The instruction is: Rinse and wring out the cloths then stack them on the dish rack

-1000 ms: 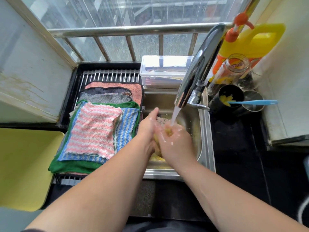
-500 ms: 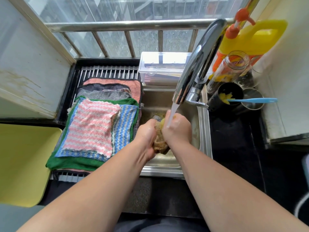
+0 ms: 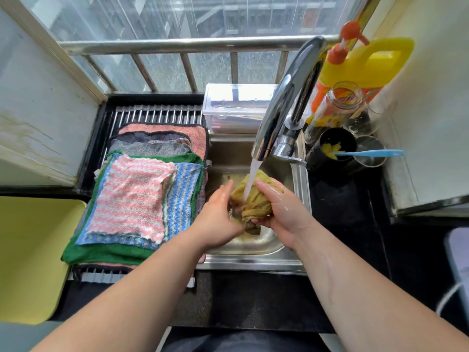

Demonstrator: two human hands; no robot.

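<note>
Right hand (image 3: 281, 212) grips bunched yellow cloth (image 3: 253, 201) under running tap (image 3: 284, 105), over sink (image 3: 253, 257) | left hand (image 3: 218, 217) seems pressed flat against it | stacked cloths (image 3: 132, 199) already on dish rack (image 3: 157, 115) | wringing and stacking this one remain

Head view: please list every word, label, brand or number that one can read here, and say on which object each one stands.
No text here can be read.
Glass jar: a red and yellow label with print on it, too blurred to read.
Yellow jug: no print shows on the side in view.
Clear plastic box: no print shows.
</note>
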